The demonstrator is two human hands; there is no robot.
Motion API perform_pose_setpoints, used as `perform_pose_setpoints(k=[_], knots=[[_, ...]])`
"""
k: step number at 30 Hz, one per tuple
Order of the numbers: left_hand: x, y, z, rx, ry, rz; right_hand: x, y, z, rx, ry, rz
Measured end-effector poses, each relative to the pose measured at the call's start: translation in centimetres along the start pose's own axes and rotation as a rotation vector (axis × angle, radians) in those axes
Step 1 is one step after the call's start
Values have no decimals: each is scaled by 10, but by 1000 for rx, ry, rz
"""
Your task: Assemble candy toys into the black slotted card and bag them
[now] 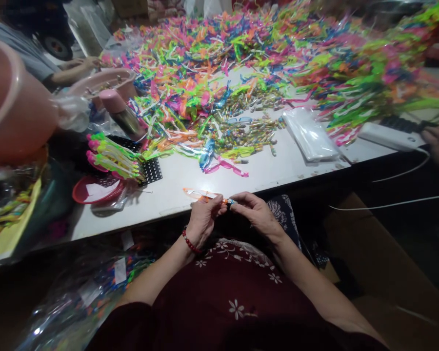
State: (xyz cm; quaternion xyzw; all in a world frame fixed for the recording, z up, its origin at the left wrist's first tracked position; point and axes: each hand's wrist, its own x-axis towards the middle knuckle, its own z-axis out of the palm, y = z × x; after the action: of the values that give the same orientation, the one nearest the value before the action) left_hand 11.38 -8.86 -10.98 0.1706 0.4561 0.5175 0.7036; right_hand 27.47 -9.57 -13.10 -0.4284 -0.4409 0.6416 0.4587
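My left hand [205, 217] pinches a slim orange-and-white plastic piece [201, 194] at the table's front edge. Opposite it, my right hand [256, 212] has thumb and fingers closed on a small bluish end [230, 201] of the same piece. The fingers partly cover the join between them. Just beyond my hands lies a pink plastic piece [227, 166] beside a blue one [207, 155]. A heap of small patterned tubes [256, 131] lies farther back.
Bright plastic pieces [205, 44] cover the white table [175, 195]. At left are a black rack [153, 170] of upright pieces, a red basket [82, 190], a pink-capped flask [126, 117] and a pink tub [18, 107]. Clear bags [312, 134] lie right. Other people's hands [82, 66] show.
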Motion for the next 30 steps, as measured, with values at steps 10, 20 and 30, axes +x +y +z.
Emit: perform_pose_setpoints(k=[10,20,30], knots=[[5,-2,-1,25,6,22,1,0,-2,-58,12,-17],[14,-6,-1,61,-7,-4,4,-3,-9,-106,-11,27],[18,-8,6,79,9,-13,8,-5,-17,-117,-52,35]])
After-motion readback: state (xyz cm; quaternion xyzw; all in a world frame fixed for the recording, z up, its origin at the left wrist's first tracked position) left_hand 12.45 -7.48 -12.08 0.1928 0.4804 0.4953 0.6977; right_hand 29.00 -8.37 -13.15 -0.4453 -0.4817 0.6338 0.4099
